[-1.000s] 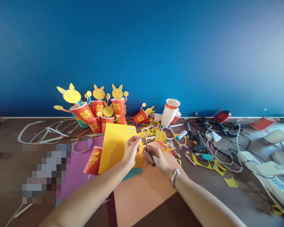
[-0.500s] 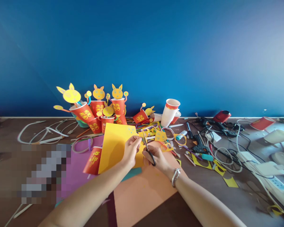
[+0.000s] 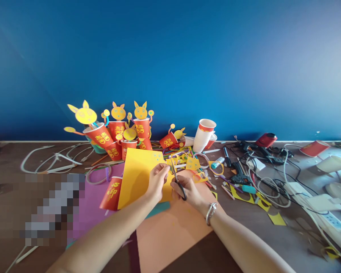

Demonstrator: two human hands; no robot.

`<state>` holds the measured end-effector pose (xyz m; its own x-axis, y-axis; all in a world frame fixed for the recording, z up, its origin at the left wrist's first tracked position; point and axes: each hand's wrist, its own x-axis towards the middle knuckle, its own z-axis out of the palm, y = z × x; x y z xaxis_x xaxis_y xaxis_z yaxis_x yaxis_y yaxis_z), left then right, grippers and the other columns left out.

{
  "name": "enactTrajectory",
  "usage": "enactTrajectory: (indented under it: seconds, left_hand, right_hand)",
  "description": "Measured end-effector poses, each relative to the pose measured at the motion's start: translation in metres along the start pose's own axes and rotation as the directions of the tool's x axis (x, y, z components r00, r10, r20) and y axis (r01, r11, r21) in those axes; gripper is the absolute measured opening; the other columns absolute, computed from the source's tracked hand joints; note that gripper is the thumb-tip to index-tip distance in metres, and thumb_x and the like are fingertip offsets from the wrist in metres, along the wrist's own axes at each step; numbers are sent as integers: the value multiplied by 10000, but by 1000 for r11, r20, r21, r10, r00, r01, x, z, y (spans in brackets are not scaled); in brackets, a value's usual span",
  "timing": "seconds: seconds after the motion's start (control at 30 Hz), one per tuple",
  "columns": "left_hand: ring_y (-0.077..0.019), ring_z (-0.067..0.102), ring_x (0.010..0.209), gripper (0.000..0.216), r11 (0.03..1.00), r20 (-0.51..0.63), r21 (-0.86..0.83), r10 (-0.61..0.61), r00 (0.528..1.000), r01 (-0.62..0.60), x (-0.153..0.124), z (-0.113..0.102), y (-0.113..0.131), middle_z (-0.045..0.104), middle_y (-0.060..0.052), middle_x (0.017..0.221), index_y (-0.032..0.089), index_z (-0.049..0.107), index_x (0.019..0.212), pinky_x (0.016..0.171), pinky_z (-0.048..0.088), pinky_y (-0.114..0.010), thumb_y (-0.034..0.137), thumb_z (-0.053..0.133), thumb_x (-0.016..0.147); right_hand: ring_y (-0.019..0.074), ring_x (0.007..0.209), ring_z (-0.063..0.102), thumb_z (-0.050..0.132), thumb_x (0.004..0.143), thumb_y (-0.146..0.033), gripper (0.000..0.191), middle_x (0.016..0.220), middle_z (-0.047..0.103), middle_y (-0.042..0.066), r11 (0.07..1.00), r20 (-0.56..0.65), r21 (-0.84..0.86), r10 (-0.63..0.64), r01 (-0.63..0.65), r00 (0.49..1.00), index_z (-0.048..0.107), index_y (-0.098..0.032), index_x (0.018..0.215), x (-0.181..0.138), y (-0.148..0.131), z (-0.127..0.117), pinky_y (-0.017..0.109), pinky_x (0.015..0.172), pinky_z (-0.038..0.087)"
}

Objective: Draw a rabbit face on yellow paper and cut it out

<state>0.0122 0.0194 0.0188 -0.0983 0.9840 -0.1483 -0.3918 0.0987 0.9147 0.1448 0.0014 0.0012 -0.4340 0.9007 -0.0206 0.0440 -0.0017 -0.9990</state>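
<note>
My right hand [image 3: 188, 188] is closed around the dark handles of a pair of scissors [image 3: 175, 176], whose blades point up and away from me. Close to the blades, my left hand [image 3: 157, 179] pinches what looks like a small piece of yellow paper [image 3: 168, 162], largely hidden by the fingertips. Both hands are above a yellow sheet [image 3: 136, 174] and an orange sheet [image 3: 170, 239]. Left of the yellow sheet, a red paper cup [image 3: 111, 193] with gold characters lies tilted on a purple sheet [image 3: 88, 204].
Several red cups with yellow paper animal heads [image 3: 141, 110] stand by the blue wall. Stacked white cups [image 3: 202, 137] are to their right. A glue gun [image 3: 240, 172], cables, a power strip [image 3: 329, 220], a glue stick [image 3: 217, 162] and yellow paper scraps [image 3: 277, 218] cover the right side.
</note>
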Motion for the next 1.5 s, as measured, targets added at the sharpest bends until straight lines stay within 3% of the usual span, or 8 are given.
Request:
enactTrajectory:
  seconds: [0.53,0.93,1.5]
  left_hand:
    - [-38,258,423,309,1000,3,3,-5,1000,5,1,-1,-1,330,97,491,189,451,646,420,193,-172,363,706,663]
    - [-45,263,437,295,992,59,127,-7,998,0,-2,2,1,339,93,491,189,436,620,436,196,-178,348,682,653]
    - [-52,250,463,271,992,55,122,15,998,-22,1,-2,-5,340,85,504,182,451,631,453,201,-179,356,652,686]
  right_hand:
    - [89,416,385,577,805,-363,312,449,426,-57,1000,-13,-5,-11,11,1000,385,-218,607,1,0,0,225,411,249]
    - [82,414,401,592,801,-342,232,485,505,-42,999,-24,-10,-32,31,999,477,-198,660,2,5,-4,212,400,280]
    - [55,392,364,577,797,-276,236,458,445,-65,999,-6,-1,-53,53,999,452,-188,617,4,3,-6,200,399,251]
